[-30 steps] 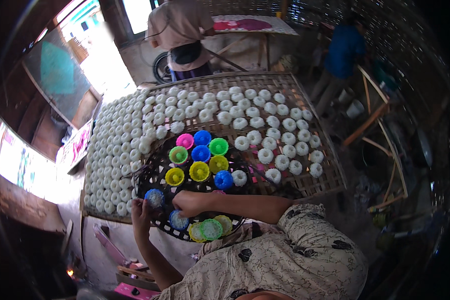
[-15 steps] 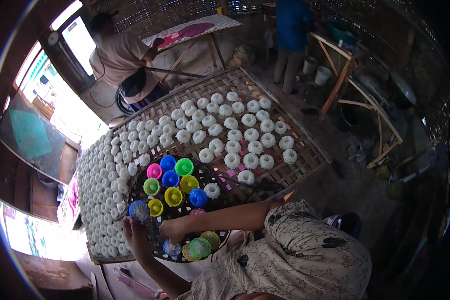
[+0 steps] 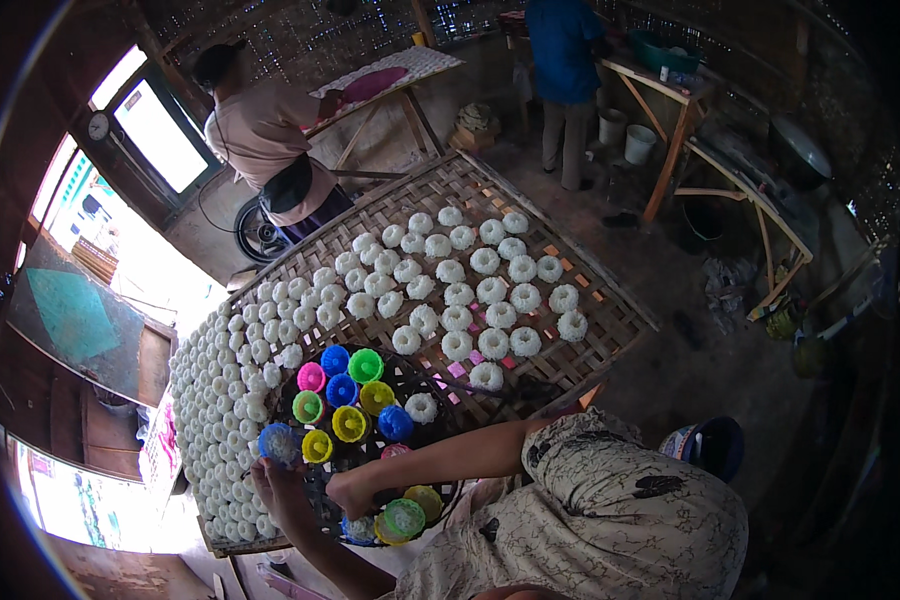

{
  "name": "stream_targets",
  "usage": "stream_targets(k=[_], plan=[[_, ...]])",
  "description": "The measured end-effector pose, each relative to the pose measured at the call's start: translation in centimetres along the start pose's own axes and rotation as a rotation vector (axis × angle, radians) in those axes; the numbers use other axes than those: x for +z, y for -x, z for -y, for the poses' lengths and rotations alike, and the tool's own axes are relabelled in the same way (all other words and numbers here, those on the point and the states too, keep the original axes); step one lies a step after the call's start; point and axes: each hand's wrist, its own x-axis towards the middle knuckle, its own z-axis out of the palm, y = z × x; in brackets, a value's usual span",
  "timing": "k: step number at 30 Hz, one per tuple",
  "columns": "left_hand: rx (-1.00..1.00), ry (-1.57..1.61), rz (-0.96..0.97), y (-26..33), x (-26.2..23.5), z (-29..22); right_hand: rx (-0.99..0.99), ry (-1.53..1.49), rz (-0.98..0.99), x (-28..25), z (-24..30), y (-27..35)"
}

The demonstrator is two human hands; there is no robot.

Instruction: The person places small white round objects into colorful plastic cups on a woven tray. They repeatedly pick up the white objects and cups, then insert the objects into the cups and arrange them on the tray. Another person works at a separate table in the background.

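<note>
My left hand (image 3: 279,490) grips a blue fluted cup mould (image 3: 276,441) filled with white shreds, at the left edge of a dark round basket-like tray (image 3: 378,462). My right hand (image 3: 350,492) is closed and points down over the tray, just above filled moulds; its fingertips are partly hidden, so what they hold does not show. Below it lie a green mould (image 3: 404,518) and a yellow mould (image 3: 425,500) with white stuff inside. Farther up the tray stand several bright moulds, among them a yellow one (image 3: 350,424), and one white ring (image 3: 421,408).
A large woven bamboo rack (image 3: 590,280) carries many white ring-shaped pieces, packed densely on the left. One person (image 3: 270,140) works at a far table (image 3: 410,72); another, in a blue shirt (image 3: 562,50), stands by a wooden bench (image 3: 660,85). A bucket (image 3: 715,448) stands right of me.
The view has shifted a little. My right hand's fingers now point more downward over the moulds; my left hand still holds the blue mould. The person at the far table stands more upright.
</note>
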Motion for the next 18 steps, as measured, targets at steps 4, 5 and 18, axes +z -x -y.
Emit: stream_targets(k=[4,5,18], plan=[[0.051,0.077,0.024,0.1,1.0,-0.4,-0.086,-0.116,-0.154,-0.3,-0.1,0.2],[0.052,0.040,-0.056,0.3,1.3,-0.5,-0.062,-0.157,-0.187,-0.6,-0.1,0.7],[-0.157,0.067,0.235,4.7,18.3,0.0,0.119,-0.598,-1.337,-10.2,-9.3,36.9]])
